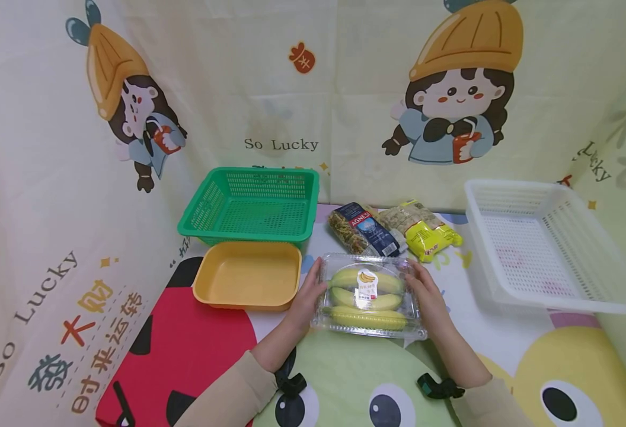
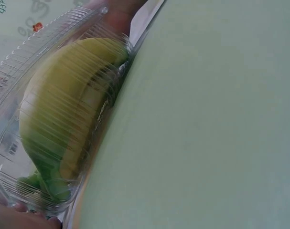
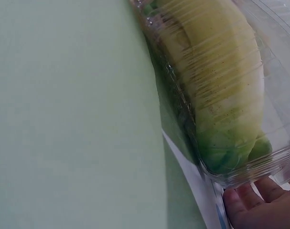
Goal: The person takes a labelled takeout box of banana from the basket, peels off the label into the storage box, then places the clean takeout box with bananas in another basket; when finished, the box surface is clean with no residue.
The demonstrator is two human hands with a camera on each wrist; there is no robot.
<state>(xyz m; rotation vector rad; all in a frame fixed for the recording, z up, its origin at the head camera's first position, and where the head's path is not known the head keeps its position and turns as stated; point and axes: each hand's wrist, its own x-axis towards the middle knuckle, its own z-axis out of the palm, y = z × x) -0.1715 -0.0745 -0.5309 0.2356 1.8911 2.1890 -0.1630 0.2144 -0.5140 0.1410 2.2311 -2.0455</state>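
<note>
both left hand (image 1: 309, 295) and right hand (image 1: 428, 296) grip the clear box (image 1: 369, 332) by its ends, just before the dark packet (image 1: 363, 230); slick plastic will probably flex and bananas (image 1: 345, 297) bruise, so support the rim gently.

The person before me has both forearms stretched forward and angled in towards each other, the beige sleeves (image 1: 233, 391) ending short of the wrists. The left hand (image 1: 307, 296) and the right hand (image 1: 429, 298) face each other a little way apart, roughly level, both gripping, their fingers bent inward.
</note>
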